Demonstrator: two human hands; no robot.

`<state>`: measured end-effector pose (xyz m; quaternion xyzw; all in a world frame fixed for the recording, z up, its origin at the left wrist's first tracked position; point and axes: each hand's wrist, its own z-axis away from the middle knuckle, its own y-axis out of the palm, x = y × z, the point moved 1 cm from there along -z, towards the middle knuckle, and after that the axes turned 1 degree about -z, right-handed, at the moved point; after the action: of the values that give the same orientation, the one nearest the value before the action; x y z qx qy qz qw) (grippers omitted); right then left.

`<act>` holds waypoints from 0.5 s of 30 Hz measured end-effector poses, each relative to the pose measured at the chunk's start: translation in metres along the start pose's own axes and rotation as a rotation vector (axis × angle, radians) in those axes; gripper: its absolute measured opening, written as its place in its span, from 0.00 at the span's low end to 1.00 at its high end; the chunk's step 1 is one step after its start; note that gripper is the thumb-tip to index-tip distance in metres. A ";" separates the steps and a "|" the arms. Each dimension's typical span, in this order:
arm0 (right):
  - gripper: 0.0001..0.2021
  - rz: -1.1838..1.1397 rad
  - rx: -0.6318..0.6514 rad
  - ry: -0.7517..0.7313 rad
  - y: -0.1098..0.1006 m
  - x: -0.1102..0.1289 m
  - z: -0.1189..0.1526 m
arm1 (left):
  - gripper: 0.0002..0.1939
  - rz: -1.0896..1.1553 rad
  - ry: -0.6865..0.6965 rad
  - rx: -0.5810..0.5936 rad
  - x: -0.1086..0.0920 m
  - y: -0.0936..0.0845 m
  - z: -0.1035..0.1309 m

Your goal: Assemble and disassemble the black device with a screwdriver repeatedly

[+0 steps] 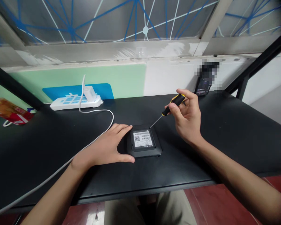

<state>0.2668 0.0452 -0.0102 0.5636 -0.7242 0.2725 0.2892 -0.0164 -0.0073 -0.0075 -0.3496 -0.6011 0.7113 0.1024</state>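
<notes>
A black square device lies flat on the table, with a white printed label facing up. My left hand braces it from the left, fingers stretched to its far left corner and thumb along its near edge. In my right hand is a screwdriver with a black and yellow handle, pinched between thumb and fingers. The screwdriver slants down to the left. Its tip meets the device near the far right corner of the label; the screw itself is too small to make out.
A white power strip with a plugged-in charger sits at the back left. Its white cable runs under or beside my left arm. A phone leans on the wall, back right. A red and orange packet lies far left.
</notes>
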 end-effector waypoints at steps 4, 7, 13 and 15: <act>0.20 0.006 0.025 0.006 -0.001 0.000 0.000 | 0.52 0.002 0.002 -0.006 0.000 0.000 0.000; 0.20 -0.038 0.050 0.053 -0.002 0.004 0.002 | 0.52 -0.002 0.003 -0.001 0.000 0.000 0.000; 0.18 -0.060 0.025 0.083 0.000 0.006 0.003 | 0.52 0.007 -0.006 -0.003 0.000 0.000 0.000; 0.19 -0.024 0.007 0.049 0.000 0.003 0.002 | 0.53 0.004 -0.011 0.006 0.000 0.000 0.000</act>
<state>0.2663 0.0417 -0.0094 0.5665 -0.7090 0.2851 0.3084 -0.0167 -0.0070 -0.0076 -0.3469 -0.5988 0.7151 0.0987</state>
